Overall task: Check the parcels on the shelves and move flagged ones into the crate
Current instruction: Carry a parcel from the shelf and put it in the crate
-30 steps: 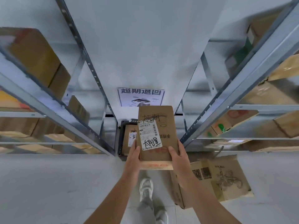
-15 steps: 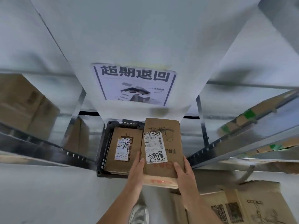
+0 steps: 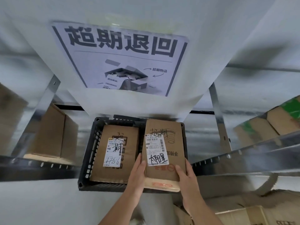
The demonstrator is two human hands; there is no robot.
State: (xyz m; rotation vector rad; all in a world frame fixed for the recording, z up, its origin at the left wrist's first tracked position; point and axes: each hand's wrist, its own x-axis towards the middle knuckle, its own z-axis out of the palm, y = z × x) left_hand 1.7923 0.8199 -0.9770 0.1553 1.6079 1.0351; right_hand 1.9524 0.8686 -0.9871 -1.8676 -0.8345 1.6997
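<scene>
Over the right half of the black crate (image 3: 88,157), a brown parcel (image 3: 174,147) is held flat, white label up with black handwriting. Left hand (image 3: 138,173) grips its near left edge, thumb on top; right hand (image 3: 186,177) grips the near right corner, thumb on top too. Whether the parcel touches the crate floor cannot be told. A second labelled parcel (image 3: 128,138) lies in the crate's left half. Printed sign (image 3: 121,57) hangs on the wall above. Cardboard boxes (image 3: 53,133) sit on metal shelves (image 3: 253,153) either side.

Poster (image 3: 121,57): "超期退回"; parcel label (image 3: 113,152): "7786".
</scene>
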